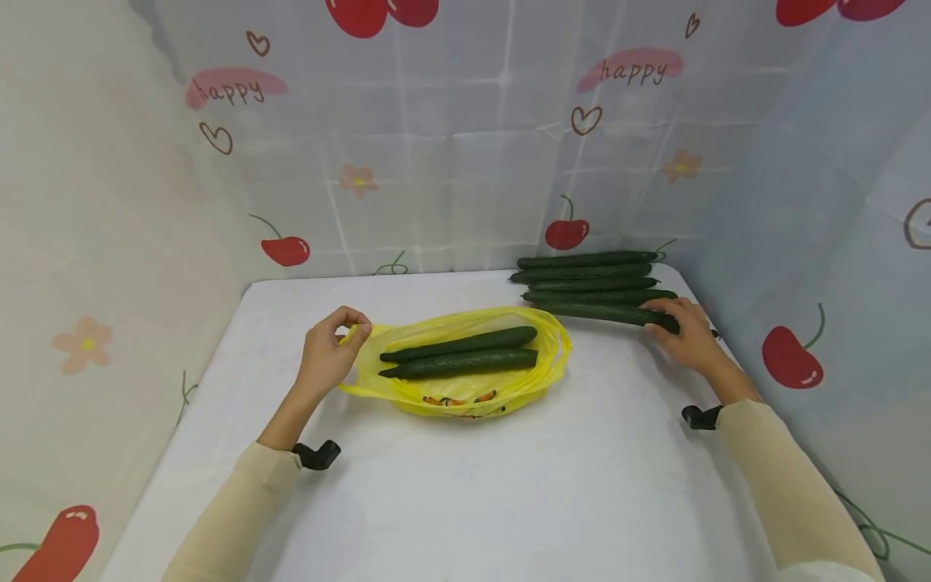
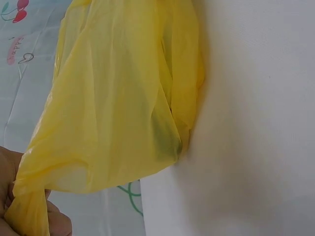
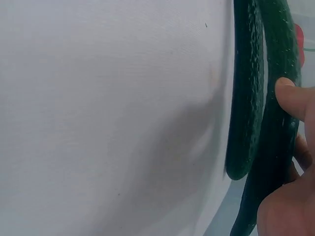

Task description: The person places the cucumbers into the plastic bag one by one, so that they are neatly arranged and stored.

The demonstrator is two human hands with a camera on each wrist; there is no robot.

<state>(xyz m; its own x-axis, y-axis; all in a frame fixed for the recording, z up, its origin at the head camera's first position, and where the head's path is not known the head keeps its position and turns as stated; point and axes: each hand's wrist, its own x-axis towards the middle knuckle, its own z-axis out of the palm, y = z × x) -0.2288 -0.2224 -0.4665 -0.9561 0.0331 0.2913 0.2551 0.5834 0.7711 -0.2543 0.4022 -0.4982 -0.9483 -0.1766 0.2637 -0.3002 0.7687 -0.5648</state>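
My left hand (image 1: pixel 327 352) pinches the left edge of a thin yellow plastic bag (image 1: pixel 520 398), which lies with its mouth open on the table. Two dark green cucumbers (image 1: pixel 465 363) lie side by side within the bag. In the left wrist view, the bag's gathered corner (image 2: pixel 29 211) is between the fingers. At the back right my right hand (image 1: pixel 684 335) grips a cucumber (image 3: pixel 273 132) near its right end, the thumb (image 3: pixel 291 98) over its side. Right beside that one lies another cucumber (image 3: pixel 244 98). Several more cucumbers (image 1: pixel 589 273) are stacked in a row behind.
A white cloth covers the table (image 1: pixel 465 501). Pale curtains (image 1: pixel 451 145) printed with cherries, hearts and flowers stand along the back and both sides. The cucumber row lies close to the table's back right corner.
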